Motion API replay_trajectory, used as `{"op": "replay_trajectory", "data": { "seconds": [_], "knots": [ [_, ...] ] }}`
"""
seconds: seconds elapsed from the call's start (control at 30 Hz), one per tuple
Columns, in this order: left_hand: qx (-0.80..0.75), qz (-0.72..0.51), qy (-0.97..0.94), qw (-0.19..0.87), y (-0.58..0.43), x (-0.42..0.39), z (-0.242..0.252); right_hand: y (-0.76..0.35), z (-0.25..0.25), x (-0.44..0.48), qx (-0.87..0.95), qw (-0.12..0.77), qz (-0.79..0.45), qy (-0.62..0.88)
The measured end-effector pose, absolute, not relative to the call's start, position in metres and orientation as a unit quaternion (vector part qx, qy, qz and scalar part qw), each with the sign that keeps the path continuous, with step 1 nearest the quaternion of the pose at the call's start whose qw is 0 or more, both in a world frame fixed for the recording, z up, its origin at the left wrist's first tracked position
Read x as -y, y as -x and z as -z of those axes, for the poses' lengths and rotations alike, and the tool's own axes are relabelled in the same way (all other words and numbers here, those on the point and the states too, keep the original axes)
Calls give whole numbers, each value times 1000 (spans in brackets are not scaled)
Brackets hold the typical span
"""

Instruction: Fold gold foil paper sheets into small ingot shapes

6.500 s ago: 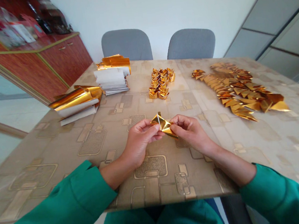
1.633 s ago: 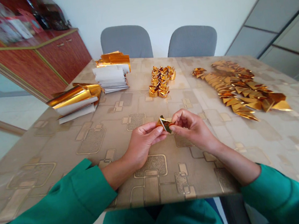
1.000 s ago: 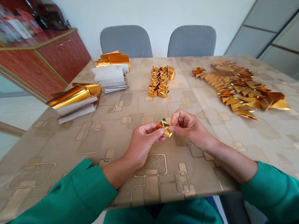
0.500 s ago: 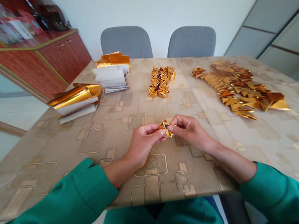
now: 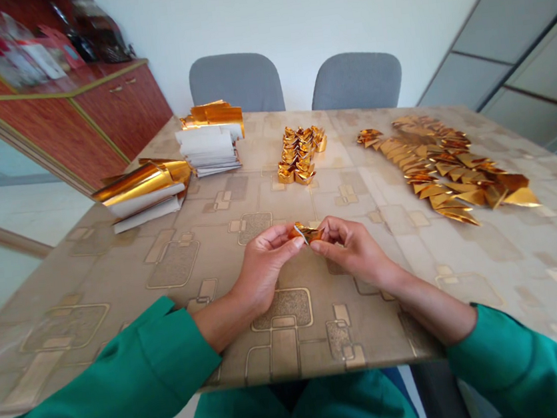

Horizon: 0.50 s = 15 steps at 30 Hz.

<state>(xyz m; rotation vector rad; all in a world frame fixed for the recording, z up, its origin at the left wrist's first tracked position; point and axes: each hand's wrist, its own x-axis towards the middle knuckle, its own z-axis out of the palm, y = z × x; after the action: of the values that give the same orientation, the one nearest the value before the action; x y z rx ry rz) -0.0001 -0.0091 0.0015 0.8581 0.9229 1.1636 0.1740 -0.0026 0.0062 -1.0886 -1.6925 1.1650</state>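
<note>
Between my hands is a small folded piece of gold foil paper [image 5: 308,233], with a pale edge showing. My left hand [image 5: 269,258] pinches its left side between thumb and fingers. At the right side, my right hand [image 5: 349,244] grips it the same way, so the fingertips of both hands almost meet. Parts of the paper are hidden behind the fingers. Beyond my hands stand rows of folded gold paper pieces [image 5: 298,155], nested into each other. To the right lies a wide spread of flatter, pointed gold paper pieces [image 5: 447,166].
At the back left are a stack of gold and white paper sheets [image 5: 209,151] and a curled bundle of gold paper [image 5: 145,187]. Two grey chairs [image 5: 237,83] stand behind the patterned tablecloth [image 5: 284,342]. A red-brown cabinet [image 5: 116,110] is at the left.
The gold paper piece has been turned in my fingers; its pale edge now slants and its lower tip no longer points down. Both hands remain in nearly the same place.
</note>
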Motion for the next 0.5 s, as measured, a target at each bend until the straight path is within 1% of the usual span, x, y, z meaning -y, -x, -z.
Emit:
{"op": "replay_trajectory", "data": {
  "seconds": [0.07, 0.27, 0.4, 0.5],
  "knots": [
    [-408, -506, -385, 655, 1, 8, -1, -175, -8, 3, 682, 394, -448, 423],
    [-418, -499, -385, 654, 2, 9, -2, -176, -6, 1, 644, 408, -502, 409],
    [-415, -486, -378, 670, 1, 9, -3, -176, -6, 1, 649, 418, -481, 416],
    [-411, -487, -369, 676, 1, 9, -2, -175, -7, 2, 658, 404, -481, 416]
  ]
}}
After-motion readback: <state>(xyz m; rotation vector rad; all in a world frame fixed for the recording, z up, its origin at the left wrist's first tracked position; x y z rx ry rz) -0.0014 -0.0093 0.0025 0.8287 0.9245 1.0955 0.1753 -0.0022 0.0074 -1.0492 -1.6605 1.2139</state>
